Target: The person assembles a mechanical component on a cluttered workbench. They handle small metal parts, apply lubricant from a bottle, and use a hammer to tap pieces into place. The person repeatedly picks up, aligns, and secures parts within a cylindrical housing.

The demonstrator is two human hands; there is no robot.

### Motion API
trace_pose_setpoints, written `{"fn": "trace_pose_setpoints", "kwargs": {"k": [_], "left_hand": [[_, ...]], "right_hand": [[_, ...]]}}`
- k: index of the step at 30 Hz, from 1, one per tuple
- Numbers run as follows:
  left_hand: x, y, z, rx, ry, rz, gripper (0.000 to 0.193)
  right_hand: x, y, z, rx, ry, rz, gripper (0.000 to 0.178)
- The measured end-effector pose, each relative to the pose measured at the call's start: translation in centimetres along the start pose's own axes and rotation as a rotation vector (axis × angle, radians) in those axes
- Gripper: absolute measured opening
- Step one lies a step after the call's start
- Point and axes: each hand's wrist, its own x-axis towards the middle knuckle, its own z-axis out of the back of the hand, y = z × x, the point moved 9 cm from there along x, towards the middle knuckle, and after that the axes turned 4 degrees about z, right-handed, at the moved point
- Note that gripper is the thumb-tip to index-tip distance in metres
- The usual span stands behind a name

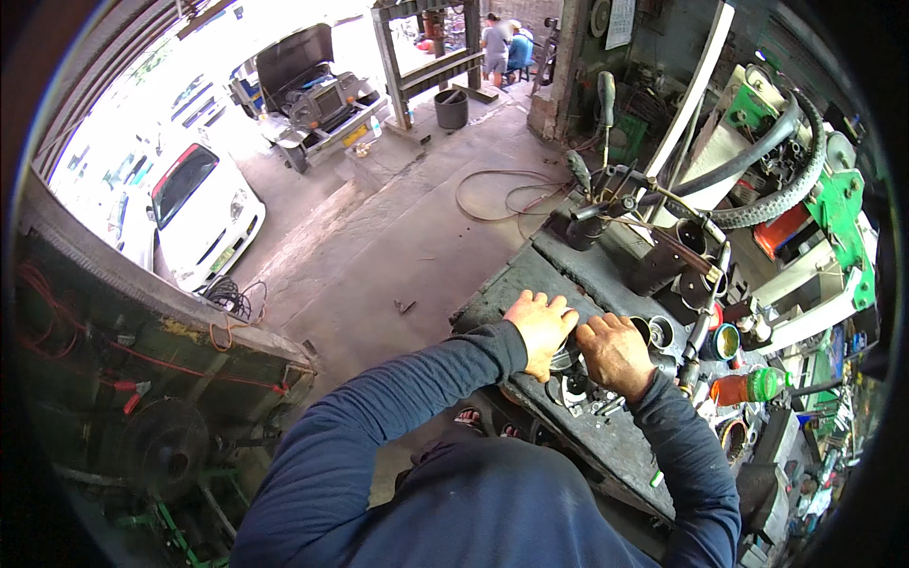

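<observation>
Both hands are close together over a dark workbench (pixel 530 275), palms down. The fingers of my left hand (pixel 535 331) curl over the near side of a round metal part (pixel 565 360), which sits mostly hidden beneath and between the hands. Beside it, my right hand (pixel 617 355) is closed, its knuckles up and fingers bent round something I cannot make out. Small loose metal parts (pixel 576 388) lie on the bench just below the hands. To the right of my right hand stands a hollow metal cylinder (pixel 661 331).
Dark cans (pixel 589 227) holding tools stand at the bench's far end. A green-capped bottle of orange-red liquid (pixel 734 388) lies to the right, amid clutter. A looped hose (pixel 502 194) lies on the floor. Beyond are a white car (pixel 204 218), an open-hooded vehicle (pixel 312 95) and two people.
</observation>
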Motion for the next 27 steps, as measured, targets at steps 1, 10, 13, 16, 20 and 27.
{"fn": "trace_pose_setpoints", "kwargs": {"k": [1,10,13,16,20,27], "left_hand": [[0.1,-0.1,-0.1,0.014,0.017,0.003,0.099],[0.4,0.0,0.7,0.077,0.026,-0.036,0.100],[0.2,-0.2,0.9,0.099,0.033,-0.046,0.102],[0.1,-0.3,0.9,0.125,0.063,-0.023,0.114],[0.0,-0.5,1.0,0.112,0.029,-0.024,0.109],[0.3,-0.5,1.1,0.196,0.019,-0.027,0.099]], "right_hand": [[0.1,0.1,-0.2,-0.027,-0.022,-0.005,0.020],[-0.8,0.2,0.2,-0.147,-0.084,-0.037,0.008],[-1.0,0.1,-0.2,-0.129,0.046,-0.109,0.018],[-0.7,0.6,0.4,-0.135,-0.073,-0.108,0.011],[-1.1,-0.2,-0.1,-0.004,-0.146,-0.173,0.017],[-2.5,-1.7,-0.7,0.068,-0.023,-0.391,0.027]]}}
